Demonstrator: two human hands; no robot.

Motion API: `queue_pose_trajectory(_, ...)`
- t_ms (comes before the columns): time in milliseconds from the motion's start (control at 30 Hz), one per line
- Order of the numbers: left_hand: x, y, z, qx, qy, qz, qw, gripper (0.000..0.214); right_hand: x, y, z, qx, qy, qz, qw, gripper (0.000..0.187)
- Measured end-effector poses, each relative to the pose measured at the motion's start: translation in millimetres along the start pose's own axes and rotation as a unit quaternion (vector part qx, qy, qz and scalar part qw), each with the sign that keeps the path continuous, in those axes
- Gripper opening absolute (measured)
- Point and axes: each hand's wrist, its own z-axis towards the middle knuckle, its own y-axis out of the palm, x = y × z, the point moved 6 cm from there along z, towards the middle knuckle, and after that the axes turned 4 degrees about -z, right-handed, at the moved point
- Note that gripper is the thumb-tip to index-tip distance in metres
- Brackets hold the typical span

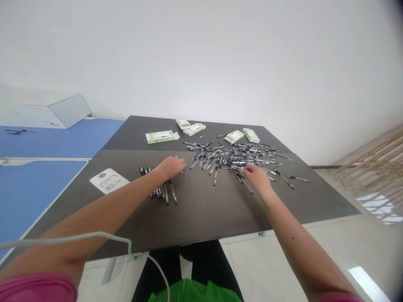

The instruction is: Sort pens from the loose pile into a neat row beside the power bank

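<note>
My left hand (172, 166) is closed around a pen, whose ends barely show past the fingers. It hovers above the right side of a small group of pens (164, 192) with clear barrels and black caps, lying roughly side by side. My forearm covers part of that group. At the near edge of a large jumbled heap of similar pens (248, 154), my right hand (257, 178) has its fingertips pinched together. What those fingers hold, if anything, is hidden. One pen (247, 185) lies just left of the right hand.
Green-and-white pen boxes lie at the back, including one at left (160, 136) and another at right (251, 135). A white card (109, 181) is on the dark table (195, 222). A white cable (94, 235) crosses over my left forearm. Blue tabletops (47, 184) adjoin at left.
</note>
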Motion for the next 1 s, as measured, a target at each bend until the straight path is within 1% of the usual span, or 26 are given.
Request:
queue_pose_trajectory(67, -3.2, 10.4, 6.6, -0.029, 0.046, 0.033, 0.998, 0.02, 11.2, -4.9, -2.8, 0.008, 0.015, 0.015, 1.0, 0.028)
queue_pose_trajectory(133, -6.0, 17.2, 8.6, -0.043, 0.082, 0.05, 0.994, 0.02, 20.2, -8.9, -5.4, 0.018, 0.023, 0.022, 0.999, 0.028)
queue_pose_trajectory(200, -9.1, 19.4, 7.8, -0.046, 0.108, 0.055, 0.992, 0.02, 27.7, -11.7, -7.7, 0.025, 0.03, 0.014, 0.999, 0.028)
queue_pose_trajectory(267, -12.6, 15.9, 5.6, -0.042, 0.128, 0.045, 0.99, 0.021, 34.9, -12.1, -9.9, 0.02, 0.037, -0.002, 0.999, 0.028)
queue_pose_trajectory(333, -15.7, 5.0, 3.5, -0.027, 0.131, 0.017, 0.991, 0.021, 43.5, -11.1, -12.4, 0.006, 0.046, -0.016, 0.999, 0.028)
queue_pose_trajectory(400, -17.1, -13.7, 2.4, 0.01, 0.104, -0.025, 0.994, 0.017, 53.8, -10.9, -15.0, -0.003, 0.056, -0.027, 0.998, 0.028)
queue_pose_trajectory(433, -16.6, -25.9, 2.1, 0.042, 0.074, -0.049, 0.995, 0.017, 59.3, -11.5, -16.3, -0.003, 0.061, -0.035, 0.998, 0.027)
queue_pose_trajectory(500, -11.3, -51.7, -0.2, 0.123, -0.004, -0.105, 0.987, 0.025, 67.2, -12.7, -17.8, -0.005, 0.06, -0.065, 0.996, 0.027)
queue_pose_trajectory(533, -7.1, -64.6, -2.9, 0.176, -0.054, -0.139, 0.973, 0.026, 67.9, -12.5, -17.9, -0.01, 0.045, -0.09, 0.995, 0.028)
queue_pose_trajectory(567, 1.2, -73.1, -5.2, 0.204, -0.085, -0.183, 0.958, 0.025, 66.2, -11.2, -17.4, -0.018, 0.02, -0.12, 0.992, 0.029)
queue_pose_trajectory(600, 11.8, -77.7, -6.6, 0.214, -0.106, -0.239, 0.941, 0.023, 62.6, -8.9, -16.7, -0.03, -0.01, -0.149, 0.988, 0.03)
queue_pose_trajectory(667, 35.9, -79.5, -8.4, 0.22, -0.14, -0.339, 0.904, 0.022, 52.8, -2.3, -14.4, -0.052, -0.062, -0.195, 0.978, 0.031)
queue_pose_trajectory(700, 49.0, -77.3, -8.4, 0.214, -0.146, -0.377, 0.889, 0.022, 48.1, 1.4, -12.7, -0.061, -0.076, -0.208, 0.973, 0.031)
queue_pose_trajectory(767, 73.1, -68.9, -7.8, 0.198, -0.151, -0.441, 0.862, 0.02, 40.6, 8.6, -8.3, -0.072, -0.079, -0.223, 0.969, 0.03)
queue_pose_trajectory(833, 90.0, -58.7, -8.0, 0.194, -0.161, -0.493, 0.833, 0.019, 34.9, 16.2, -3.7, -0.084, -0.077, -0.24, 0.964, 0.03)
queue_pose_trajectory(900, 101.3, -48.9, -8.6, 0.191, -0.17, -0.533, 0.806, 0.019, 31.2, 23.1, -0.1, -0.099, -0.076, -0.254, 0.959, 0.029)
queue_pose_trajectory(1000, 111.1, -36.6, -10.2, 0.179, -0.18, -0.584, 0.771, 0.021, 28.6, 28.5, 3.3, -0.12, -0.077, -0.269, 0.953, 0.028)
